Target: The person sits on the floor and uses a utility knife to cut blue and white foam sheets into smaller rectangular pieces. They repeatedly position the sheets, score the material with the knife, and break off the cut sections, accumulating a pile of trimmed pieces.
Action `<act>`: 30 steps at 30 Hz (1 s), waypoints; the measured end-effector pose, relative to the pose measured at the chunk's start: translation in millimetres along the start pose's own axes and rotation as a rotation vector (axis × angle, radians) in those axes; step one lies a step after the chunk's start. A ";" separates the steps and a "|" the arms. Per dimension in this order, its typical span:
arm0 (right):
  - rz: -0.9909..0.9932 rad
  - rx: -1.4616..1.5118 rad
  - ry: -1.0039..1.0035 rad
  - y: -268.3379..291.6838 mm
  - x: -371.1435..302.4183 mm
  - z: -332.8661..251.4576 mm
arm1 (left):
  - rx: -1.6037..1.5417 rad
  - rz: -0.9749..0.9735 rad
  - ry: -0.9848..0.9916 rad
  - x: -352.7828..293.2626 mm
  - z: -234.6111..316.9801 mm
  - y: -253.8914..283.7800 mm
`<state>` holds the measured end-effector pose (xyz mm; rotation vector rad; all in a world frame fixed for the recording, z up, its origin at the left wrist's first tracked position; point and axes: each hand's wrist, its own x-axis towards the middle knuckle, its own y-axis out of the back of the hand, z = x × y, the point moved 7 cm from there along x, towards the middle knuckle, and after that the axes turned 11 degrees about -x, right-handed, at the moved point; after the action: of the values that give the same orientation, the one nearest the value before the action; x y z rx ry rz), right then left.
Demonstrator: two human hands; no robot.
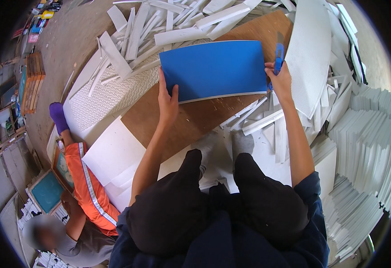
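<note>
A blue rectangular sheet (213, 69) with a white lower edge lies over a brown wooden board (168, 120). My left hand (167, 96) grips the sheet's left edge, thumb on top and fingers along the side. At the right edge, my right hand (280, 80) holds a blue utility knife (279, 56), its blade pointing away from me. Fingers of that hand also touch the sheet's right edge.
White offcut strips (159, 27) are heaped beyond the board. Stacks of thin white sheets (361, 138) stand at the right. Another person in orange trousers (88, 183) sits at the lower left, near a green-faced panel (48, 192). A ribbed white sheet (309, 53) curves along the right.
</note>
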<state>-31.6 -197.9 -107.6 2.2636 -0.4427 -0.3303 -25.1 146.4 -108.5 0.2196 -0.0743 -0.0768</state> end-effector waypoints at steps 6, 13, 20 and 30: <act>-0.043 0.036 -0.017 -4.2 -18.4 15.7 | -0.004 -0.016 0.020 -15.2 -0.9 0.7; -0.062 0.026 -0.050 0.0 -4.7 -4.5 | -0.051 -0.009 0.021 -6.3 2.3 -0.2; -0.061 -0.028 -0.007 -2.0 0.2 3.0 | -0.029 -0.036 0.014 -7.3 -0.4 -4.8; -0.079 -0.058 -0.009 -5.6 -1.0 4.3 | -0.042 -0.040 0.019 -11.2 -7.2 -2.5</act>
<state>-33.0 -196.7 -114.5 2.2279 -0.3446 -0.3885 -35.8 146.5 -116.8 0.1800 -0.0493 -0.1159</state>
